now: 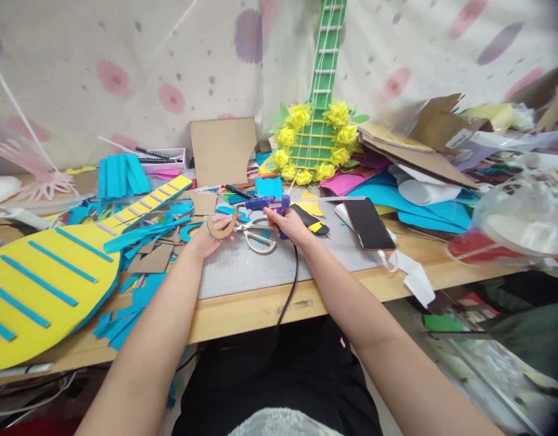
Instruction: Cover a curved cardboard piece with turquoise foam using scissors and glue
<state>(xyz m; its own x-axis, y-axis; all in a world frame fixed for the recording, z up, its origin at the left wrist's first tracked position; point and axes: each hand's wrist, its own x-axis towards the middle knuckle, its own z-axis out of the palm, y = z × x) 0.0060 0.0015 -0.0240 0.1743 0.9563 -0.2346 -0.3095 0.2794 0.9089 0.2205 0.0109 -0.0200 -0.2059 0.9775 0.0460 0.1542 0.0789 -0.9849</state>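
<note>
Here, glue gun (257, 204) in right hand (288, 224), label (275, 206) illegible

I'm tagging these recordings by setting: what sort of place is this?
It looks like a craft workspace, perhaps a small studio or home corner: a blue glue gun in the right hand, a yellow guitar-shaped piece on the table, and cut blue scraps beside it.

Facing me is a white backdrop (206, 54) printed with pink and purple flowers. Before it rises a green guitar-shaped craft (315, 136) ringed with yellow paper roses (337, 113). On my right lie a black-screened phone (369, 224) and, farther out, a blurred clear plastic bag (524, 212); on my left, a pale box (181, 158) holds dark pens (154, 154).
</note>
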